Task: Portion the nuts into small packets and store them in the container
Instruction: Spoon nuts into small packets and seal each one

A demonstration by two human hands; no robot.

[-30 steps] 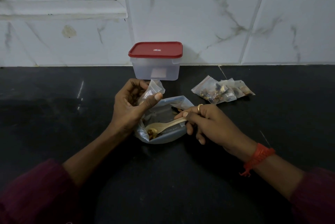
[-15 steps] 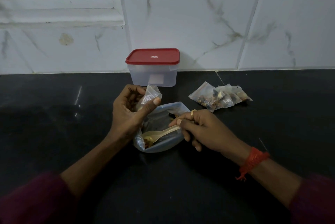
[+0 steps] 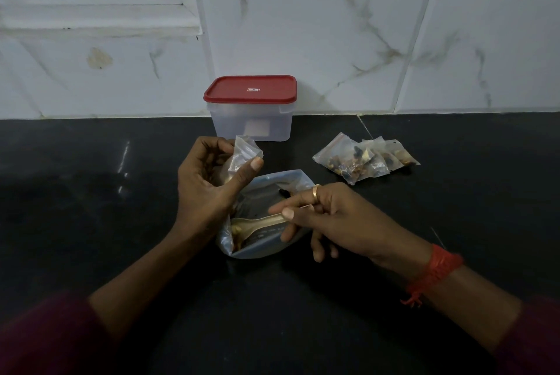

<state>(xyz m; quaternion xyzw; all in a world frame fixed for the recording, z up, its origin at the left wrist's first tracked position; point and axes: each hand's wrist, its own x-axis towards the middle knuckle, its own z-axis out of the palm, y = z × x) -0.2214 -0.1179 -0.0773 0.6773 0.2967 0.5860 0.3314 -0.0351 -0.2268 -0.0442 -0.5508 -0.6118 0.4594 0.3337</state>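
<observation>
Container (image 3: pixel 253 123), filled packets (image 3: pixel 360 159), one empty packet (image 3: pixel 244 153).
The clear, red-lidded container stands closed; the filled ones lie heaped to its right; the empty one is held over the open nut bag (image 3: pixel 266 248), spoon (image 3: pixel 257 223) inside.

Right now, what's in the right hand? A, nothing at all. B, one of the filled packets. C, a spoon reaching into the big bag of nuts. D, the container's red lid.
C: the right hand pinches the spoon, whose bowl lies inside the large bag, while the left hand holds the small packet.
</observation>
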